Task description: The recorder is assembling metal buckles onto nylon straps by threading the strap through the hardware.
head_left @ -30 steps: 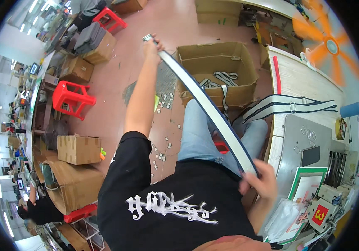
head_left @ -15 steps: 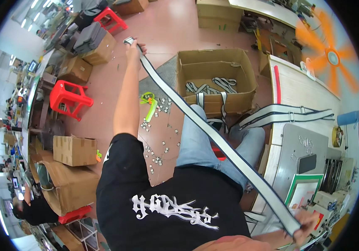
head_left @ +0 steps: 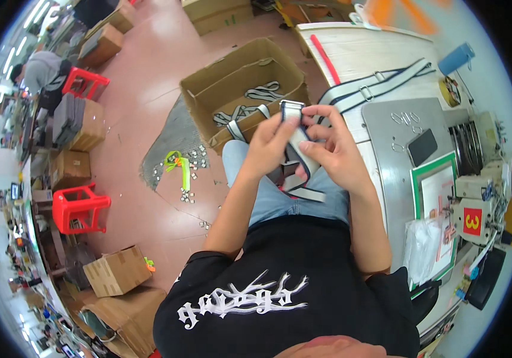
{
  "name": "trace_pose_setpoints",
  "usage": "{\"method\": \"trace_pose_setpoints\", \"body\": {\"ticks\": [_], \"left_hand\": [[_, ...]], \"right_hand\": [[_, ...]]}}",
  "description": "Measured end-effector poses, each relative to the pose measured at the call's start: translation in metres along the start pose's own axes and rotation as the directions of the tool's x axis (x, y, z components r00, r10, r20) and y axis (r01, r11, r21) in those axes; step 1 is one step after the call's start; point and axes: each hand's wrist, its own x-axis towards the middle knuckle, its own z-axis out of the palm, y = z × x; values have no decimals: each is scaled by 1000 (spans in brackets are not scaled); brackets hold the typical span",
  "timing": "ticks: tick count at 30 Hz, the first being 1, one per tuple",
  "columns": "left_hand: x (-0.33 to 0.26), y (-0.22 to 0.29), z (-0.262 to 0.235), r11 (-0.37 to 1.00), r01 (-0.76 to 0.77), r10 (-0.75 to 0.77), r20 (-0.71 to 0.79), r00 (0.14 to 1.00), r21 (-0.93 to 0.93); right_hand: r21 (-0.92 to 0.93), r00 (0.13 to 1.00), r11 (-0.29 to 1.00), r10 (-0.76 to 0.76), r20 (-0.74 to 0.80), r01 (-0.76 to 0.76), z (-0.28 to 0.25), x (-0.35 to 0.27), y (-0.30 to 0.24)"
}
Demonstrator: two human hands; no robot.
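Above my lap, my left hand (head_left: 269, 145) grips a white webbing strap (head_left: 297, 136) with dark edges, just below its metal buckle (head_left: 292, 104). From the other side my right hand (head_left: 338, 149) is closed on the same strap, thumb on its face and fingers near the buckle. The strap hangs in a loop below both hands, its loose tail over my thighs. Part of it is hidden by my fingers.
An open cardboard box (head_left: 199, 98) holding similar straps stands ahead. On the right workbench (head_left: 327, 56) are more buckled straps (head_left: 381, 83), a metal plate (head_left: 381, 131) with wire-like rings, a phone (head_left: 422, 147) and a sewing machine (head_left: 477, 218). A red stool (head_left: 80, 209) stands left.
Both hands have come together over my lap from wide apart. The strap, stretched diagonally across my body before, is now slack and looped. My view has shifted toward the right.
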Motion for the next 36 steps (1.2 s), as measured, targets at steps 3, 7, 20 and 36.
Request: {"method": "trace_pose_setpoints", "body": {"ticks": [3, 7, 20, 36], "left_hand": [[17, -16, -12, 998, 25, -22, -55, 998, 58], [34, -35, -13, 987, 14, -11, -23, 1000, 158], [79, -126, -50, 875, 96, -49, -109, 993, 475], [-6, -22, 73, 991, -121, 130, 204, 970, -58]], "right_hand": [[-112, 996, 990, 86, -18, -87, -9, -29, 14], [-82, 991, 988, 133, 13, -132, -25, -74, 23], [356, 818, 930, -272, 506, 88, -86, -180, -46], [-167, 958, 971, 123, -259, -170, -47, -69, 8]]}}
